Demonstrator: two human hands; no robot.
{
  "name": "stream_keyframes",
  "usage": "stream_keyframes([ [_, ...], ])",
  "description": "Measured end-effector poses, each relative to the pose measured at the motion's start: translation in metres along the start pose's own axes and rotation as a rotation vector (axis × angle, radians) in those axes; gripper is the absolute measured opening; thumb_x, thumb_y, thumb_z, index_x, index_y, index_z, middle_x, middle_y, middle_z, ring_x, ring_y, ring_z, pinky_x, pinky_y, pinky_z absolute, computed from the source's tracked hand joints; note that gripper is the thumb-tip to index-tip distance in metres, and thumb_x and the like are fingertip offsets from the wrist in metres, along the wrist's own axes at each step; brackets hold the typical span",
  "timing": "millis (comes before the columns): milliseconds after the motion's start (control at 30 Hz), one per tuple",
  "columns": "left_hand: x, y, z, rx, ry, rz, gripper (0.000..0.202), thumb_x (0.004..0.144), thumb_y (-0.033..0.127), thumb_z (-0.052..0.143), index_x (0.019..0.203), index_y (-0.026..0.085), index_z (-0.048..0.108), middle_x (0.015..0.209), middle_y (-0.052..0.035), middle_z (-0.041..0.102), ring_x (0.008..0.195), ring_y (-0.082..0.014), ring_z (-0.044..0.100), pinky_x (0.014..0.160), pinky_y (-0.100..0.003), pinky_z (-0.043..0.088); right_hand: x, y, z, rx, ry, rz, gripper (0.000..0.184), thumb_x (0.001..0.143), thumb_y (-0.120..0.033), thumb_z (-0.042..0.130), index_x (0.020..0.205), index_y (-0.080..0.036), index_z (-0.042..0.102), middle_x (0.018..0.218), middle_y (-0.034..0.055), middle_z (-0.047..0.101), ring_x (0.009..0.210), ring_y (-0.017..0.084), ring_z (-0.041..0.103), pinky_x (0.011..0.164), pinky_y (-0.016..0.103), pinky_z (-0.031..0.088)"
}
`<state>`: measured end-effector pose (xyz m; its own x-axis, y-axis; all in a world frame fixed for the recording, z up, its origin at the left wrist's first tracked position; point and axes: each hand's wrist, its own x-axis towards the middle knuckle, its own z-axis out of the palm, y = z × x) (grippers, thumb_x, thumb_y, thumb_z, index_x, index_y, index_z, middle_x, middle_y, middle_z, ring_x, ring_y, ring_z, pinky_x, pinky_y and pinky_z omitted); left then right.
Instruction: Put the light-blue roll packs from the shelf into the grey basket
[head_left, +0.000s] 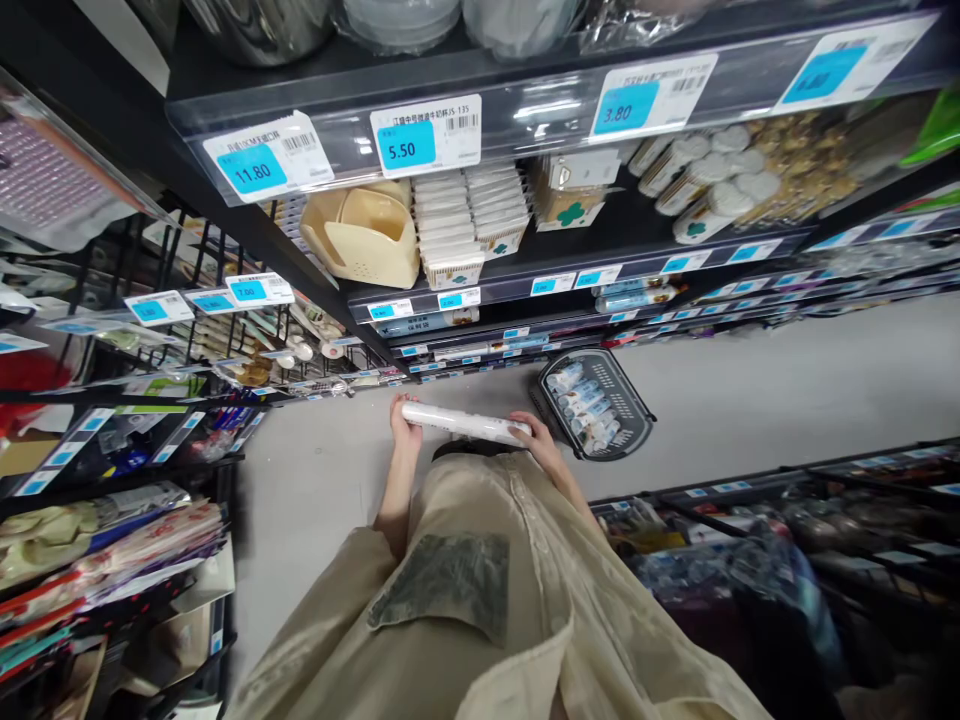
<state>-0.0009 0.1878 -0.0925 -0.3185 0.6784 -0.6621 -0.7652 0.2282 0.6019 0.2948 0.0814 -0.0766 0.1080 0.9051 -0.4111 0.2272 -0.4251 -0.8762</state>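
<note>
A long white roll, wrapped and with small dark print along it, lies crosswise in front of my body. My left hand is closed around its left end. The right end is gripped by my right hand, fingers over the top. To the right of that hand, a dark grey plastic basket stands on the floor. Inside it are several white and blue packaged rolls lying side by side.
Ahead stands a shelf unit with price tags, holding cream plastic holders, small stacked boxes and wrapped bundles. Hanging goods line the left side. Another rack with bagged items is at the right. Grey floor runs between.
</note>
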Motion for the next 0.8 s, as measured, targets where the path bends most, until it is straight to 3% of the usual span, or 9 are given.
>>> stream_keyframes([
  [167, -0.009, 0.003, -0.006, 0.062, -0.035, -0.012, 0.040, 0.072, 0.016, 0.071, 0.108, 0.025, 0.058, 0.083, 0.0042, 0.064, 0.073, -0.0137, 0.066, 0.083, -0.030, 0.056, -0.007, -0.002, -0.004, -0.144, -0.320, 0.020, 0.061, 0.067, -0.051, 0.086, 0.119, -0.021, 0.078, 0.119, 0.0108, 0.080, 0.110, 0.033, 0.074, 0.099, 0.040, 0.057],
  [333, -0.022, 0.000, -0.002, 0.238, -0.157, 0.068, 0.046, 0.078, 0.028, 0.066, 0.124, 0.025, 0.061, 0.087, 0.0004, 0.065, 0.077, -0.0151, 0.065, 0.089, -0.034, 0.056, -0.013, -0.019, 0.008, -0.561, -0.435, 0.037, 0.062, 0.070, -0.031, 0.086, 0.130, -0.023, 0.074, 0.120, 0.0076, 0.080, 0.110, 0.027, 0.075, 0.094, 0.030, 0.056],
  [433, -0.024, -0.002, 0.004, 0.361, -0.211, 0.109, 0.048, 0.082, 0.036, 0.066, 0.129, 0.026, 0.063, 0.097, -0.0039, 0.068, 0.089, -0.0187, 0.068, 0.095, -0.038, 0.055, -0.016, -0.029, 0.017, -0.819, -0.424, 0.070, 0.047, 0.076, -0.029, 0.081, 0.122, -0.022, 0.074, 0.112, 0.0090, 0.081, 0.107, 0.028, 0.076, 0.088, 0.029, 0.055],
  [600, -0.019, -0.011, 0.013, 0.364, -0.232, 0.101, 0.046, 0.085, 0.044, 0.073, 0.126, 0.028, 0.062, 0.112, -0.0059, 0.072, 0.105, -0.0224, 0.068, 0.096, -0.040, 0.055, -0.020, -0.029, 0.021, -1.018, -0.216, 0.027, 0.034, 0.091, -0.029, 0.069, 0.122, -0.018, 0.070, 0.124, 0.0158, 0.077, 0.114, 0.029, 0.073, 0.089, 0.029, 0.052],
  [700, -0.015, -0.021, 0.013, 0.349, -0.233, 0.041, 0.043, 0.081, 0.051, 0.080, 0.111, 0.025, 0.062, 0.107, -0.0055, 0.072, 0.106, -0.0231, 0.069, 0.094, -0.039, 0.054, -0.020, -0.022, 0.018, -1.046, -0.158, 0.011, 0.033, 0.094, -0.026, 0.062, 0.126, -0.017, 0.067, 0.127, 0.0155, 0.074, 0.116, 0.029, 0.072, 0.089, 0.029, 0.051],
  [800, -0.014, -0.033, 0.011, 0.320, -0.183, -0.033, 0.039, 0.078, 0.048, 0.084, 0.098, 0.024, 0.060, 0.096, -0.0034, 0.070, 0.101, -0.0215, 0.070, 0.090, -0.036, 0.054, -0.020, -0.016, 0.015, -1.045, -0.175, 0.015, 0.039, 0.093, -0.024, 0.063, 0.131, -0.017, 0.065, 0.131, 0.0150, 0.072, 0.115, 0.028, 0.072, 0.088, 0.028, 0.051],
])
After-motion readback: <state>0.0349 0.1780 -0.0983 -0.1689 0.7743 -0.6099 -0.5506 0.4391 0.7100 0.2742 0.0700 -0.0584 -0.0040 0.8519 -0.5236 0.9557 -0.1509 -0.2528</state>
